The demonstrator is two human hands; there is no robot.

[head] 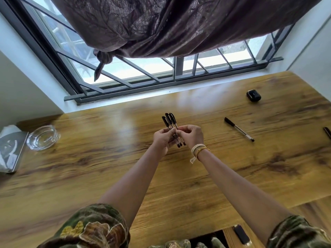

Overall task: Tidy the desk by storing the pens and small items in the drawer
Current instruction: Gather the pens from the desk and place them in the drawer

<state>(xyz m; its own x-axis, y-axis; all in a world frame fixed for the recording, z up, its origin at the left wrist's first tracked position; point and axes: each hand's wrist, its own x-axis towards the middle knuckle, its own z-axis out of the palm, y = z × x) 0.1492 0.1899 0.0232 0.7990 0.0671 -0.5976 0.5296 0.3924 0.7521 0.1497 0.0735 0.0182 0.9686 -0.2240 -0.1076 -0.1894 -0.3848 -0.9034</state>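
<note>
Glossy wood-grain desk (pixel 179 176), clear glass ashtray (pixel 43 137), sheened cloth curtain (pixel 161 24), clear plastic pen (pixel 239 129).

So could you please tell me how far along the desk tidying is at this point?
Partly done. A black lighter already lies in the open drawer at the near edge. Three black-capped clear pens are bunched in both hands, left hand and right hand. Left on the wooden desk: one black-capped pen, a dark pen at the right edge, and a small black case.
</note>
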